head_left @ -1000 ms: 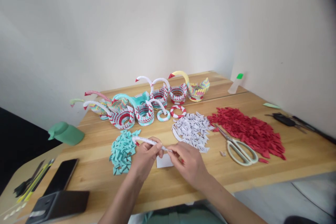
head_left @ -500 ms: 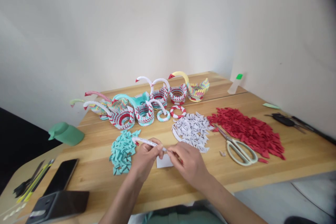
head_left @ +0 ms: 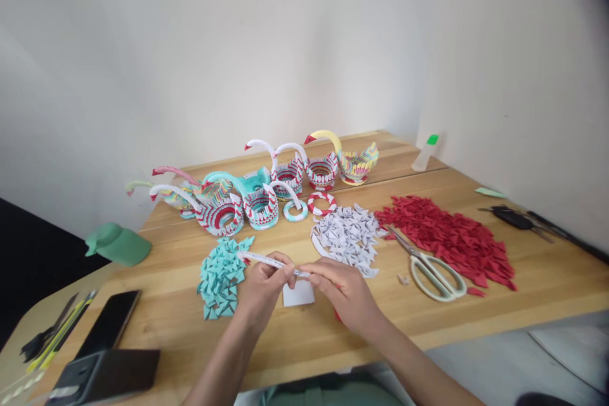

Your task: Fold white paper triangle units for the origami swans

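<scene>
My left hand (head_left: 267, 279) is closed around a white swan neck of folded paper (head_left: 259, 258), whose far end reaches over the teal paper triangles (head_left: 221, 279); a bit of red shows near that tip. My right hand (head_left: 343, 292) pinches the near end of the neck, and its fingertips almost meet my left thumb. Something red peeks out below the right palm, mostly hidden. Under the hands lies a small white sheet of paper (head_left: 299, 294). A heap of white paper triangles (head_left: 349, 235) is just beyond my right hand.
Several folded-paper swans (head_left: 221, 216) stand at the back. Paper rings (head_left: 321, 203) lie before them. To the right are red triangles (head_left: 447, 235) and scissors (head_left: 438, 276). A green bottle (head_left: 121, 244), a phone (head_left: 109, 320) and a black box (head_left: 107, 374) are at left.
My right hand's fingers have shifted and lie straighter along the neck's near end. A bit of red now shows under the right palm. The left hand keeps its hold.
</scene>
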